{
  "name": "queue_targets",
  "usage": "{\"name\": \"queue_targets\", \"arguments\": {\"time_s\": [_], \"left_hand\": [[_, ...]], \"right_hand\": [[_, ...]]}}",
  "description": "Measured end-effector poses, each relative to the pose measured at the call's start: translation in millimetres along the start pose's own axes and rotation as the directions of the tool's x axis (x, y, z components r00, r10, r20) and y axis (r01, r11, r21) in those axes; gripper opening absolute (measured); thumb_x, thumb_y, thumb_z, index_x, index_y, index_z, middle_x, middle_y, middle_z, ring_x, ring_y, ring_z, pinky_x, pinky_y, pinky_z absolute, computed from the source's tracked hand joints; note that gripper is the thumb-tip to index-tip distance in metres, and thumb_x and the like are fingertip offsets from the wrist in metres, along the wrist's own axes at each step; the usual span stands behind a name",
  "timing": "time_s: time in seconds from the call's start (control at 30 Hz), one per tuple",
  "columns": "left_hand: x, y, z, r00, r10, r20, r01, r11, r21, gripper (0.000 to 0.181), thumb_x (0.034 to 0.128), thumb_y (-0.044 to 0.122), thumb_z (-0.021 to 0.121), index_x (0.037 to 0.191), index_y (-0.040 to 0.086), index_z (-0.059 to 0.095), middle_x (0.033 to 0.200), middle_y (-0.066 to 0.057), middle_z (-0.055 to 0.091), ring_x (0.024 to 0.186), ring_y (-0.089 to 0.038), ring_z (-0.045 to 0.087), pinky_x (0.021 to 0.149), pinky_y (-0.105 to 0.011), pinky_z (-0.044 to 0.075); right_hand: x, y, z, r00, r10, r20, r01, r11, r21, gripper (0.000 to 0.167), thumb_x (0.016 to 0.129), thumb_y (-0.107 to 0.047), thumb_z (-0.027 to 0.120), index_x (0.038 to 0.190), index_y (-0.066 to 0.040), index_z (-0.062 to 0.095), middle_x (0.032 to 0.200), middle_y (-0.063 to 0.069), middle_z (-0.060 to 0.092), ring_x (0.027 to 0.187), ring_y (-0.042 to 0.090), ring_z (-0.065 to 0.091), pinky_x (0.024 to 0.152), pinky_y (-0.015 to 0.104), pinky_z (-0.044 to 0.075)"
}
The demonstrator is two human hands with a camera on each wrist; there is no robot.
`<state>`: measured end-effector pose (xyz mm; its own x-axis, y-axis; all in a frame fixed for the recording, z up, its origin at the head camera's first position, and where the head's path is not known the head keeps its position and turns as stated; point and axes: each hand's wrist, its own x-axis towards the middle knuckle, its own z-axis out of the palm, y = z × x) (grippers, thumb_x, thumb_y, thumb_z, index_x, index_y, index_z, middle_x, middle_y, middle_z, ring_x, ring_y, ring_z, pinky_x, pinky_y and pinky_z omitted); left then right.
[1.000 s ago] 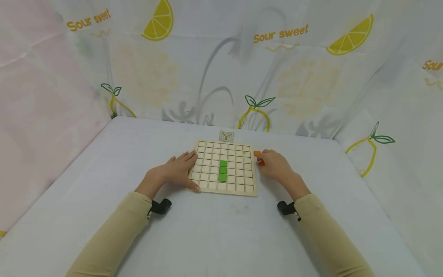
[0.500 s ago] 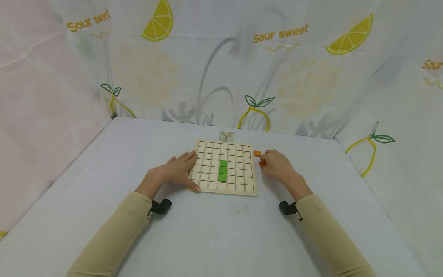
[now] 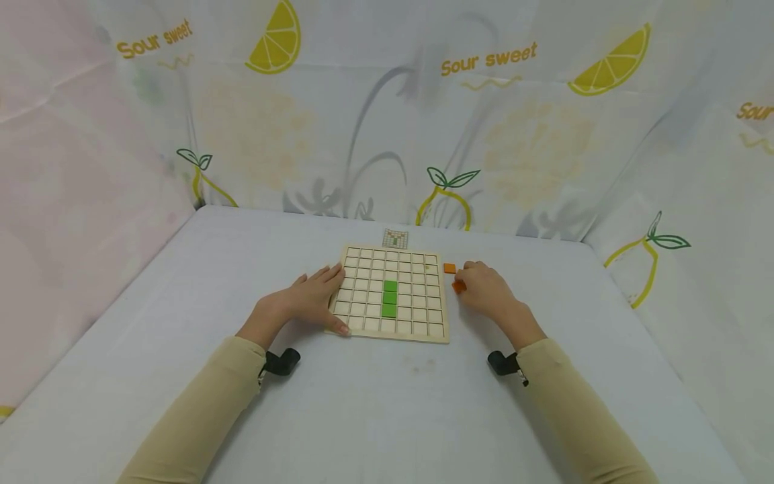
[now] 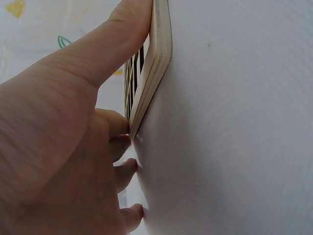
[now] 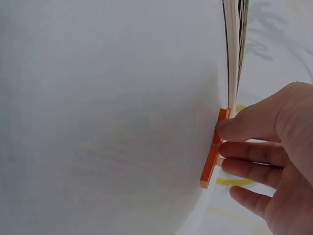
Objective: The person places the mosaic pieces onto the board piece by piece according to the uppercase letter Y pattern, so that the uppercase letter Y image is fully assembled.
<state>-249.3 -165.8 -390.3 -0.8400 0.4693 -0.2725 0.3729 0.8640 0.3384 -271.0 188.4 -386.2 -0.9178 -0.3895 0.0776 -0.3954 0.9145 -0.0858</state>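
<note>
A square wooden grid board lies on the white table, with several green tiles in a column near its middle. My left hand rests along the board's left edge, fingers spread. The left wrist view shows its thumb against the board's rim. To the right of the board, the fingertips of my right hand pinch at an orange tile, partly covered by the fingers. In the right wrist view, orange pieces lie end to end beneath the thumb and index finger. Another orange tile sits just beyond.
Behind the board lies a small printed pattern card with a coloured grid. A white cloth covers the table. Lemon-printed fabric hangs as a wall behind and at the sides.
My right hand has shifted slightly right, uncovering more of the far orange tile, then stayed nearly still. The left hand and the board keep their places.
</note>
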Motion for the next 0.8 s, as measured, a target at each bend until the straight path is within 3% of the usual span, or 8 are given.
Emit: {"name": "queue_targets", "arguments": {"time_s": [0.53,0.8], "left_hand": [[-2.2,0.8,-0.8,1.0,-0.008,0.005,0.008,1.0,-0.012,0.128,0.0731,0.066,0.077,0.159,0.0,0.008,0.168,-0.017,0.003,0.155,-0.04,0.003,0.12,-0.067,0.008],[-2.2,1.5,0.1,1.0,-0.009,0.003,0.009,1.0,-0.004,0.129,0.0728,0.067,0.077,0.159,0.002,0.007,0.169,-0.015,0.001,0.156,-0.039,0.003,0.12,-0.067,0.009]], "right_hand": [[0.9,0.0,-3.5,0.999,0.0,0.039,0.001,1.0,-0.03,0.016,0.086,-0.006,0.065,0.098,0.0,0.074,0.091,0.01,0.063,0.084,0.026,0.056,0.076,0.04,0.051],[5.8,2.8,0.7,1.0,0.0,0.029,-0.001,1.0,0.019,0.009,0.085,-0.005,0.064,0.09,0.0,0.071,0.086,0.01,0.064,0.081,0.025,0.055,0.077,0.039,0.05]]}}
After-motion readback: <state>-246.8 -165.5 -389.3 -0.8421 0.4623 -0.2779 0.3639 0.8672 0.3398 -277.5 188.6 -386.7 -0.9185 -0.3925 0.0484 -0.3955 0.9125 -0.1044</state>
